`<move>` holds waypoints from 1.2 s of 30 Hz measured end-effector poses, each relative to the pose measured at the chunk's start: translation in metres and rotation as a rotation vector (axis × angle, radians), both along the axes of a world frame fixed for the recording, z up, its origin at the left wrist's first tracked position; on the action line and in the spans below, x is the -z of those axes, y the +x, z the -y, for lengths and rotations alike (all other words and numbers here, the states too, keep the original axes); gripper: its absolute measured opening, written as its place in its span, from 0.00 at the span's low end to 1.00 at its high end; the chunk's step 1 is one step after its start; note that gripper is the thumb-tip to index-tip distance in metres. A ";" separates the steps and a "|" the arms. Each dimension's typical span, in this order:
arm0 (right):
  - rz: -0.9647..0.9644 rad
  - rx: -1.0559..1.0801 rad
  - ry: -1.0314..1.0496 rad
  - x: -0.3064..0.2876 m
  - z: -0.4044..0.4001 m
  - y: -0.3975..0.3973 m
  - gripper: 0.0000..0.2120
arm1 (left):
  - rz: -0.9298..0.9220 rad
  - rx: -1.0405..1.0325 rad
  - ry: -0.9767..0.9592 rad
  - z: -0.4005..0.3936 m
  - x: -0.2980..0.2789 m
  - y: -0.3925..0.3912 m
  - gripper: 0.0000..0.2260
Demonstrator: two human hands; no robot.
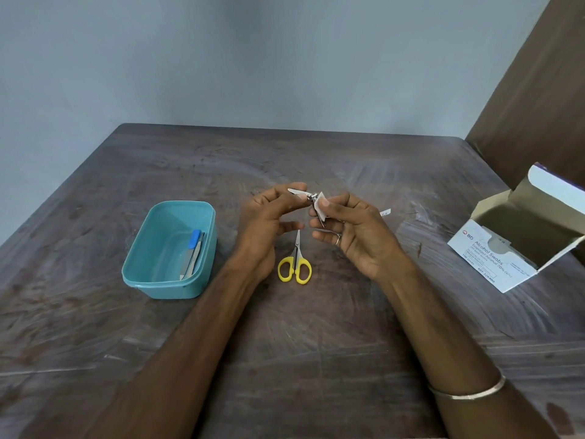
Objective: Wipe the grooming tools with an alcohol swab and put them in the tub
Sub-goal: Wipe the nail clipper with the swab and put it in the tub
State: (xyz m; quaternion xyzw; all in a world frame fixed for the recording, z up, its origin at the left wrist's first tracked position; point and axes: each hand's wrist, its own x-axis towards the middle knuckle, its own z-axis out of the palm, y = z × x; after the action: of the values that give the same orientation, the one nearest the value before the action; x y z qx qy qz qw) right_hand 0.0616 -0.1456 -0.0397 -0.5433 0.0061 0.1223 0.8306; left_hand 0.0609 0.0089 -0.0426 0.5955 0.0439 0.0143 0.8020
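Observation:
My left hand (pixel 269 217) pinches a small metal nail clipper (pixel 304 194) above the table's middle. My right hand (pixel 351 229) presses a white alcohol swab (pixel 319 205) against the clipper's end, with a thin metal part showing under its fingers. Small scissors with yellow handles (pixel 295 263) lie flat on the table just below both hands. The teal plastic tub (pixel 152 280) stands to the left and holds a blue-handled file and a slim metal tool (pixel 193 251).
An open white box of alcohol swabs (pixel 506 255) sits at the right edge of the dark wooden table (pixel 285 343). A torn white wrapper scrap (pixel 385 212) lies behind my right hand. A grey wall rises beyond the far edge.

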 end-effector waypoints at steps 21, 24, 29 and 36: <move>0.005 -0.019 0.048 -0.002 -0.001 -0.002 0.04 | 0.000 0.141 -0.191 -0.003 0.001 0.002 0.08; -0.032 -0.074 0.048 -0.002 -0.001 -0.003 0.03 | 0.006 0.187 -0.205 -0.003 -0.001 0.002 0.08; -0.068 -0.102 0.076 -0.001 0.000 -0.002 0.05 | 0.030 0.263 -0.191 -0.004 -0.001 0.001 0.08; -0.091 -0.094 0.100 -0.003 0.002 -0.003 0.05 | 0.039 0.282 -0.138 -0.005 -0.001 0.001 0.12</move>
State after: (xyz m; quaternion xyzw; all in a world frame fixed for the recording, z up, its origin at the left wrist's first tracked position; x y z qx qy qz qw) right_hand 0.0590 -0.1480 -0.0363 -0.4947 0.0120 0.1859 0.8489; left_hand 0.0621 0.0139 -0.0413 0.5389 -0.0550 -0.0900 0.8357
